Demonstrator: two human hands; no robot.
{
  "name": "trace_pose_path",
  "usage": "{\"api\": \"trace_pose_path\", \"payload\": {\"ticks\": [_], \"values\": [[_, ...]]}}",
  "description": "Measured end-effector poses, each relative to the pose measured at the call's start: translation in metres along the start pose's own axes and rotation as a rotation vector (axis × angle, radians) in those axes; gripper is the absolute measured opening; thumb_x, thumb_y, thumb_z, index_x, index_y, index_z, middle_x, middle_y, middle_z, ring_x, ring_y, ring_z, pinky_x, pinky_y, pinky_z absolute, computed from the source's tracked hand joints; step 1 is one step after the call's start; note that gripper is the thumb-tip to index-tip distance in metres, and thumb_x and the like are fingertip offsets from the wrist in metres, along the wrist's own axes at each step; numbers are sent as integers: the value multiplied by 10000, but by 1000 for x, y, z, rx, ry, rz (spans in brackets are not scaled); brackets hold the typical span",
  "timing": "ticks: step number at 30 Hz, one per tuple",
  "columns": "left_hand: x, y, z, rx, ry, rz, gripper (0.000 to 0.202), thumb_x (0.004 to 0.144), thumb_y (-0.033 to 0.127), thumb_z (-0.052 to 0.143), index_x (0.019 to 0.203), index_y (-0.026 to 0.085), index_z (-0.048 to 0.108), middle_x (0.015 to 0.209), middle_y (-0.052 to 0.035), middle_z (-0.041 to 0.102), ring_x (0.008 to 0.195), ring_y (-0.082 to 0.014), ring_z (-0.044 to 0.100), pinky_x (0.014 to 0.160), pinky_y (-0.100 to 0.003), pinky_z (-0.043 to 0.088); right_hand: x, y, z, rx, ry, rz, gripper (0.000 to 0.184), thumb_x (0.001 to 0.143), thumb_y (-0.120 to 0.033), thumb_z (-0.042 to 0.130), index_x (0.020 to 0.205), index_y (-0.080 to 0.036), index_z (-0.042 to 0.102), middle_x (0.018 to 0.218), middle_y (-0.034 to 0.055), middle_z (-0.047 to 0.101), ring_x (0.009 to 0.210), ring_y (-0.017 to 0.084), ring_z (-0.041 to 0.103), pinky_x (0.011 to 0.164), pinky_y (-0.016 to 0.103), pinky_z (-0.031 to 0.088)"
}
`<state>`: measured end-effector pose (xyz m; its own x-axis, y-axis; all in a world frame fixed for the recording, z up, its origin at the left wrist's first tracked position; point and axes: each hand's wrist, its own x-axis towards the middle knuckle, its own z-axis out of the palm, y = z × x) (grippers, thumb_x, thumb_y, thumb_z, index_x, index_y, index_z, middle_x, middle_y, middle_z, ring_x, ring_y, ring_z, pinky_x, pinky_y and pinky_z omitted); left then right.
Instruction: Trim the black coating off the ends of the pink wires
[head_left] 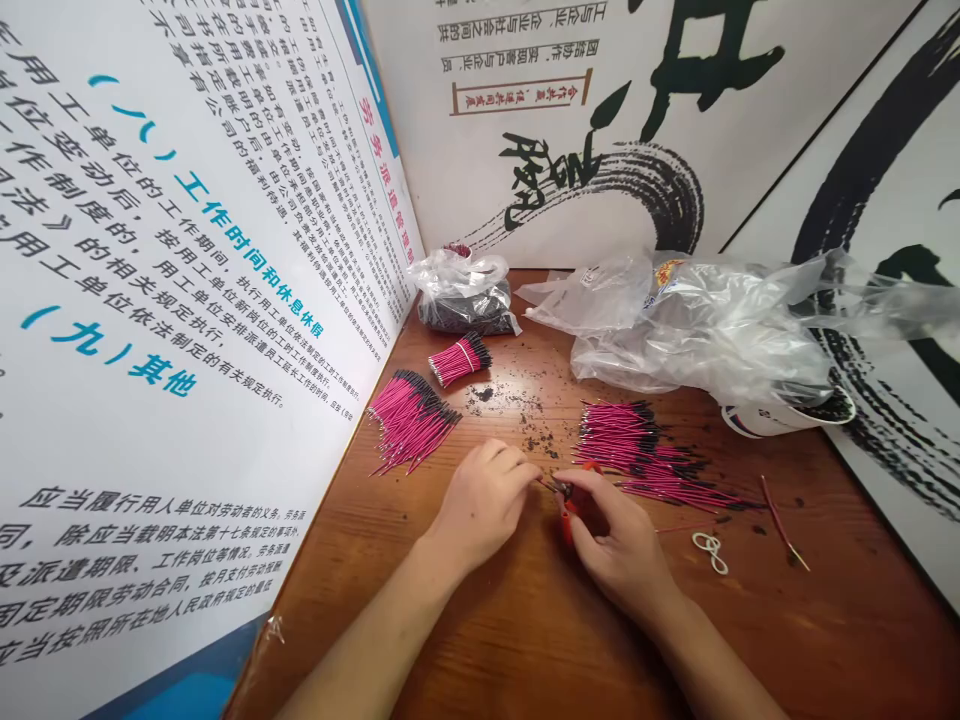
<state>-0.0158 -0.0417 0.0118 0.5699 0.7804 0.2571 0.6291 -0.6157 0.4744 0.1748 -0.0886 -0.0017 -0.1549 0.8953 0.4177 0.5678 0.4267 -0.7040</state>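
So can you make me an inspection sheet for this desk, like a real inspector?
surface: wooden table, scattered with black crumbs
job's things: pink wires with black tips, in loose piles, plus a banded bundle
clutter: clear plastic bag, bag of dark bits, white loops
grippers: left hand pinches a wire end; right hand holds red-handled snips
cables: one loose pink wire lies apart
surroundings: Chinese notice panel, calligraphy panel
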Motion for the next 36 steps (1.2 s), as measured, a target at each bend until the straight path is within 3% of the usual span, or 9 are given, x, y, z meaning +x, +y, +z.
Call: {"api": "trace_pose_path", "payload": {"ticks": [4, 8, 13, 17, 24, 36], "values": [[0, 14, 8, -70, -34, -20, 164, 898, 69, 481, 944, 156, 613, 933, -55, 641, 892, -196, 559, 768, -312, 462, 3, -1, -1, 9, -4, -8, 342, 830, -82, 490, 1122, -235, 580, 946, 14, 705, 800, 155, 678, 753, 229, 546], [-1, 13, 5, -177, -24, -1, 129, 940, 132, 474, 939, 162, 599, 901, -49, 634, 836, -175, 564, 738, -291, 454, 1, 1, 0, 21, -9, 37, 312, 856, -113, 508, 1136, -235, 574, 957, 20, 707, 812, 158, 680, 755, 230, 542], [-5, -3, -4, -370, 213, -166, 128, 974, 198, 477, 938, 175, 597, 847, -25, 605, 786, -135, 567, 733, -253, 446, 1, -1, 1, 24, -80, 170, 267, 932, -221, 540, 1199, -227, 551, 858, 6, 682, 674, 139, 642, 642, 214, 525], [-7, -9, -5, -459, 338, -203, 129, 970, 209, 487, 933, 178, 606, 837, -21, 607, 770, -128, 567, 704, -237, 447, 3, -5, 0, 48, -159, 163, 262, 954, -240, 527, 1212, -214, 559, 864, 13, 698, 683, 137, 659, 646, 211, 533], [-5, -5, -2, -500, 334, -145, 113, 955, 179, 510, 923, 175, 619, 848, -26, 617, 791, -127, 576, 739, -243, 465, 2, -7, -1, 24, -180, 73, 298, 938, -212, 543, 1223, -186, 624, 1019, 75, 758, 838, 178, 730, 822, 266, 584], [-5, -5, -3, -519, 316, -112, 93, 942, 141, 526, 915, 176, 608, 849, -22, 605, 799, -122, 568, 744, -244, 467, 2, -8, 0, -2, -182, 81, 287, 939, -211, 531, 1209, -184, 622, 1040, 82, 758, 866, 189, 736, 818, 270, 591]]}}
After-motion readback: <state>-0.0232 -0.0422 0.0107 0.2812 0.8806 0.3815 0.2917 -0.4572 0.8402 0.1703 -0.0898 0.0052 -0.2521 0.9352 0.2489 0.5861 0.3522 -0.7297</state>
